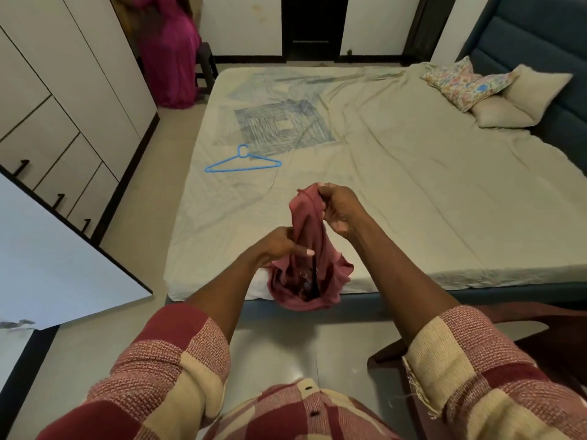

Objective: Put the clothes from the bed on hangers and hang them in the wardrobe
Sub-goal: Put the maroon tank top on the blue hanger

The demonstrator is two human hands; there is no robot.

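Both hands hold a crumpled maroon fabric garment (309, 249) over the near edge of the bed with a beige sheet (413, 185). Right hand (338, 208) pinches its top, left hand (282, 246) grips it lower down. Thin blue plastic hanger (243, 161) lies flat on the sheet, well apart from the hands. White panelled wardrobe (63, 106) at left. Three pillows (495, 93) at the headboard.

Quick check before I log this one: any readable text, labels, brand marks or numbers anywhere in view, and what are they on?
None can be read.
The dark red garment, gripped by the left hand and right hand: no tag or print shows.
The blue hanger on the bed: no marking visible.
The wardrobe doors: plain, no labels.
The pillows: floral pattern only, no lettering.
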